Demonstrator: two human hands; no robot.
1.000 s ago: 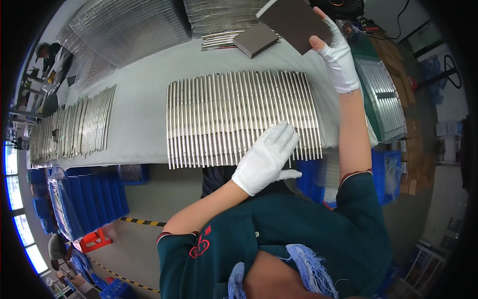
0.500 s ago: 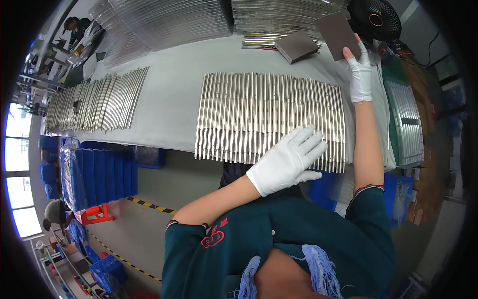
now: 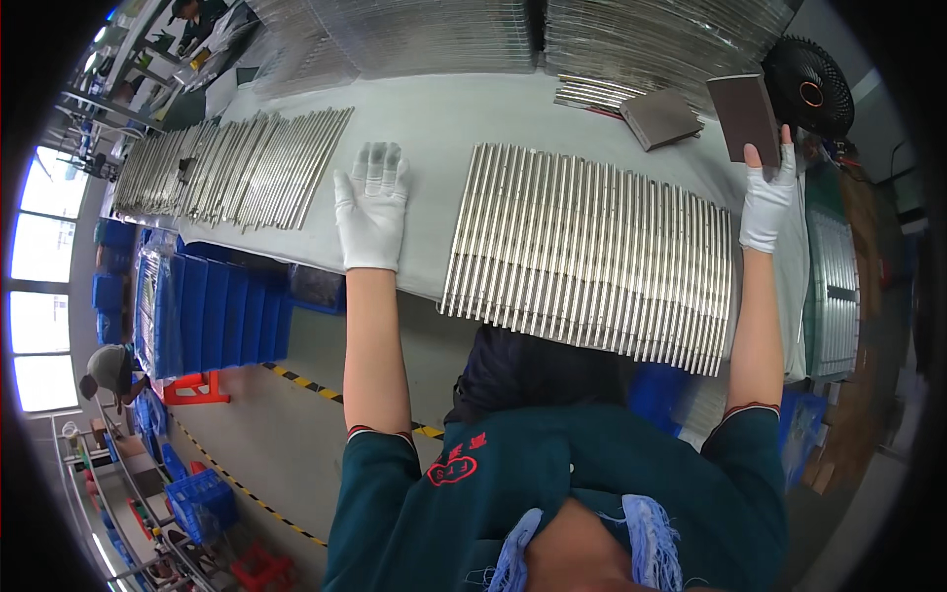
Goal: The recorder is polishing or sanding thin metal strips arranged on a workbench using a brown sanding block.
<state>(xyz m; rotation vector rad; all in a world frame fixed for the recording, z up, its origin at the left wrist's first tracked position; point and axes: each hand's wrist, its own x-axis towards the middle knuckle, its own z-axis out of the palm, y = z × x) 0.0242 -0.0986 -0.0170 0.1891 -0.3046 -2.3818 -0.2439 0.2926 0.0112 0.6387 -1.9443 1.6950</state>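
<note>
My left hand [image 3: 373,212], in a white glove with grey-smudged fingertips, is palm up with its fingers stretched out. It holds nothing and is over the pale table cover, between two rows of metal tubes. My right hand [image 3: 769,205], in a white glove with bare thumb and fingertip, grips a thin brown rectangular sheet [image 3: 745,116] by its lower edge, which looks like sandpaper. Between my hands a row of shiny metal tubes [image 3: 592,247] lies side by side, their near ends at the table's front edge.
Another row of metal tubes [image 3: 237,168] lies on the left. A brown block-like stack [image 3: 659,118] rests by a few loose tubes [image 3: 597,91]. Plastic-wrapped piles [image 3: 661,44] line the back. A black fan [image 3: 811,89] stands back right; blue bins [image 3: 222,316] are below left.
My left hand has left the right-hand row of tubes, swung left and turned palm up. My right hand still holds the brown sheet. The whole view has shifted and tilted.
</note>
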